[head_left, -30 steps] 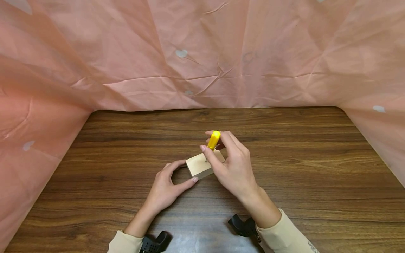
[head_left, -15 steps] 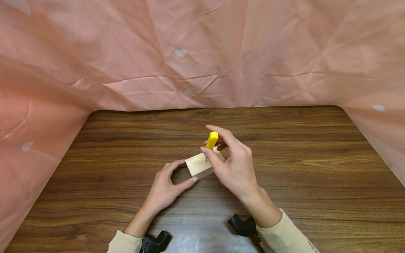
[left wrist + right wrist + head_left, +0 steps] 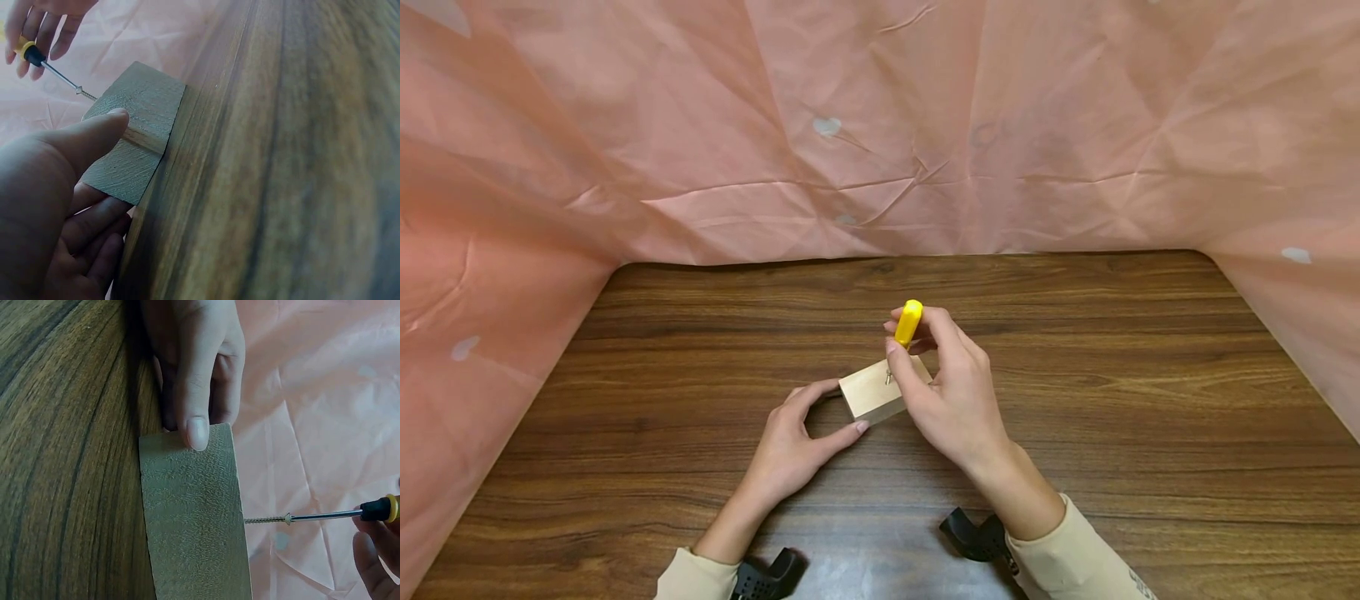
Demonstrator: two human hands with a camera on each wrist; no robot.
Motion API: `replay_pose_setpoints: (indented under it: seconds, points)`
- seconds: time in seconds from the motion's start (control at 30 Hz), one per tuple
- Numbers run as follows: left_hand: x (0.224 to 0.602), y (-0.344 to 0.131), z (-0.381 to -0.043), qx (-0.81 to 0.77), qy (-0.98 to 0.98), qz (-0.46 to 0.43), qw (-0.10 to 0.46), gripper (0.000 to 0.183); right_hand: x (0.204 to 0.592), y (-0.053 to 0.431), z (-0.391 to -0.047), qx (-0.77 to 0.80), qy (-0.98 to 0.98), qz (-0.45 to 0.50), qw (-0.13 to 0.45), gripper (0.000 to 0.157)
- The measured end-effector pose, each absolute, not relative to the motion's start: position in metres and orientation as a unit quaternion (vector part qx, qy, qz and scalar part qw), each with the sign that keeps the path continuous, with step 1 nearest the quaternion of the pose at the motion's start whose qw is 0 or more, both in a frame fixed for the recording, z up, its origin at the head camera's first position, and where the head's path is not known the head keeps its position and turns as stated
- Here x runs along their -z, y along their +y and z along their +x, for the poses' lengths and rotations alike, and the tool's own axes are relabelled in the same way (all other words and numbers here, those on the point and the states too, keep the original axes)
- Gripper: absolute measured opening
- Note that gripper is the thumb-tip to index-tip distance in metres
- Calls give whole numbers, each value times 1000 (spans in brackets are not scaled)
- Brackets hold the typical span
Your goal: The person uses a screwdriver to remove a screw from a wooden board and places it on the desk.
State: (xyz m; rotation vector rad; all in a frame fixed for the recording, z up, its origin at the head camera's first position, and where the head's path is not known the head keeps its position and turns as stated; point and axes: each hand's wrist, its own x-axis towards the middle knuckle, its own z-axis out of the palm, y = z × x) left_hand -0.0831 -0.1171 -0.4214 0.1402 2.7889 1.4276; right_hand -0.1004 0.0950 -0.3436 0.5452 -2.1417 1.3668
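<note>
A pale wooden block (image 3: 867, 393) lies on the table, and my left hand (image 3: 793, 446) grips its left end between thumb and fingers. A screw (image 3: 265, 520) sticks out of the block's top face, part of its thread showing. My right hand (image 3: 955, 396) pinches the yellow handle of a screwdriver (image 3: 909, 322) between thumb and fingers, above the block. In the right wrist view the screwdriver's metal shaft (image 3: 325, 516) runs in line with the screw, its tip at the screw head. My right hand hides part of the block's right end in the head view.
The brown wood-grain table (image 3: 1112, 375) extends all round the block. Pink cloth (image 3: 880, 125) hangs along its back and sides. Black wrist-worn devices (image 3: 973, 535) sit by both cuffs, low over the table.
The right fingers straightened off the screwdriver handle half a second ago and now curl round it again. The handle has risen slightly. Left hand and block have not moved.
</note>
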Motion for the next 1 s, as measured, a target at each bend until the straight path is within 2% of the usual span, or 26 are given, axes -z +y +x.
replay_pose_setpoints:
  seconds: [0.17, 0.47, 0.83, 1.0]
  points:
    - [421, -117, -84, -455, 890, 46, 3, 59, 344, 96, -100, -485, -798, 209, 289, 21]
    - [421, -117, -83, -454, 890, 46, 1, 59, 344, 97, -101, -478, -798, 202, 308, 36]
    - [422, -118, -84, -456, 889, 46, 0, 58, 343, 96, -100, -490, -801, 198, 282, 25]
    - [422, -118, -83, -455, 889, 48, 1, 58, 344, 95, -101, -474, -804, 203, 295, 22]
